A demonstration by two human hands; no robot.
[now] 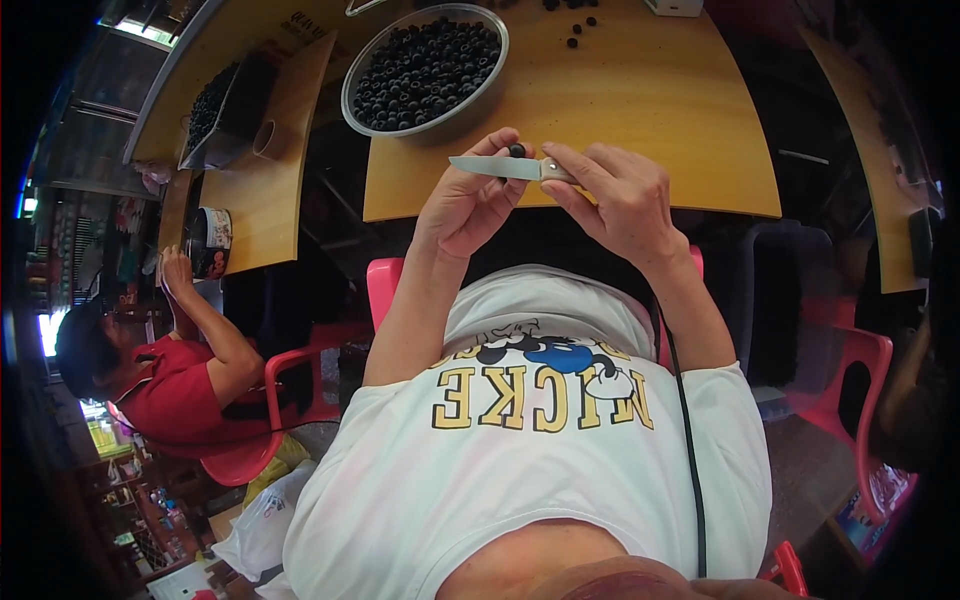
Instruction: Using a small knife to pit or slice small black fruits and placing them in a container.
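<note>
A knife with a silver blade and a pale handle is gripped in my right hand, its fingers closed round the handle and the tip pointing left. Between the fingertips of my left hand is a small black round piece. The blade crosses in front of the left fingers, beside the piece; whether it touches cannot be told. Both hands are above the front edge of the wooden table. Just beyond the left hand stands a wide translucent bowl, heaped with black round pieces, many with a hole.
A few loose black pieces lie at the table's far side, near a white box. To the left, a person in red sits at another table with a tub and a bin of black pieces. A red chair stands right.
</note>
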